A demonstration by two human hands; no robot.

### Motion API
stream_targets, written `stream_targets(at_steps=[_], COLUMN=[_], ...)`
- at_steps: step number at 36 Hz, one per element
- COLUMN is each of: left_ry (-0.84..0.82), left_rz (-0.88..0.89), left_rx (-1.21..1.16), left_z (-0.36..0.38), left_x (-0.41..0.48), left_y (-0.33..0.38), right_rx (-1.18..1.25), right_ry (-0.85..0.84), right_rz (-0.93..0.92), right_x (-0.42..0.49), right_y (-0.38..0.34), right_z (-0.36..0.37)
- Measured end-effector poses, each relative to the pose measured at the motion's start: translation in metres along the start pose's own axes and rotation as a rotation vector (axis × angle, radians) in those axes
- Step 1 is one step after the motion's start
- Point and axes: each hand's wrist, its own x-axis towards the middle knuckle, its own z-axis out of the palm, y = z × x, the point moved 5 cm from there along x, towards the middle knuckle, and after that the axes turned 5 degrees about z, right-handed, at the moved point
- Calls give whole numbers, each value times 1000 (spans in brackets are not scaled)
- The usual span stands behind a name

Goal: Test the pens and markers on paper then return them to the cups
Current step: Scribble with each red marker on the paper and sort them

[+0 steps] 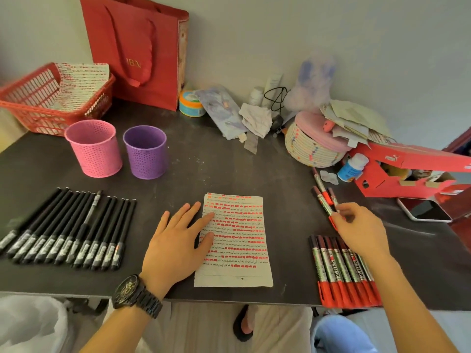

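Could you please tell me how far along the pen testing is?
Done: the paper is nearly filled with red and black test marks. In hand: the left hand presses the paper flat while the right hand pinches a loose red marker. Left: nothing sticks out of the pink cup or purple cup; the black pens and red markers lie in rows.

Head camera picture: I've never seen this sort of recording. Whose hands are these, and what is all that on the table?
No machine here: a person wears one camera on the head, looking down at their own bare hands. The left hand lies flat on a sheet of paper covered in test marks. The right hand pinches a loose marker. On the dark table lie a row of black pens at left, a row of red markers at right, and a pink cup and a purple cup behind.
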Motion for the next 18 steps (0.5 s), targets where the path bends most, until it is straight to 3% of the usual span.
stream_targets(at_steps=[9, 18], left_ry=[30, 46], left_rz=[2, 7], left_rx=[-32, -56], left_z=[1, 4], left_x=[1, 3], left_y=[-1, -4], right_rx=[-228, -179], right_ry=[-106, -89], right_rz=[56, 86], right_x=[29, 27], right_y=[-22, -24], right_z=[21, 23])
